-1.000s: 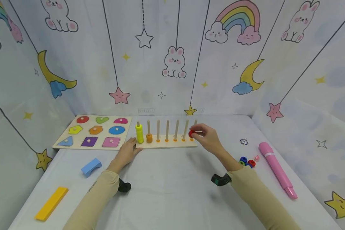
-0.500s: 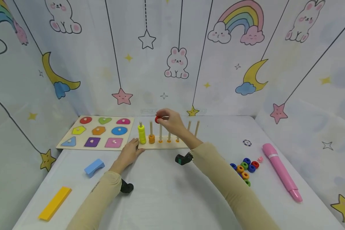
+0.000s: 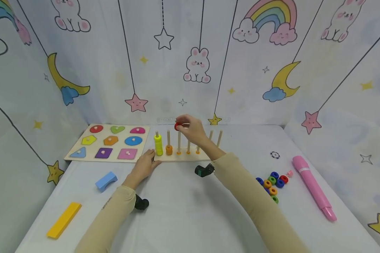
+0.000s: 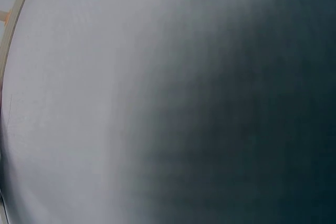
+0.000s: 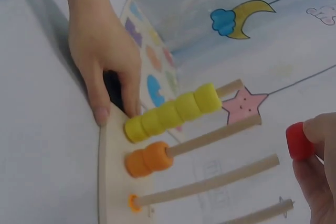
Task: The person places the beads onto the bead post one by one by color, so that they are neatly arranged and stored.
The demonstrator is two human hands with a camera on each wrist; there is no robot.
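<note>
Right hand (image 3: pixel 194 130) pinches a red bead (image 3: pixel 177 127) in its fingertips, just above the third peg (image 3: pixel 178 142) of the peg board (image 3: pixel 183 158). Left hand (image 3: pixel 144 167), fingers straight, rests against the board's near-left end, beside the yellow bead stack (image 3: pixel 158 146) and the orange beads (image 3: pixel 169 150)

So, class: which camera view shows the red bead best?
The right wrist view: the red bead is large, pinched by the right hand. The head view shows it small above the pegs; the left wrist view misses it.
</note>
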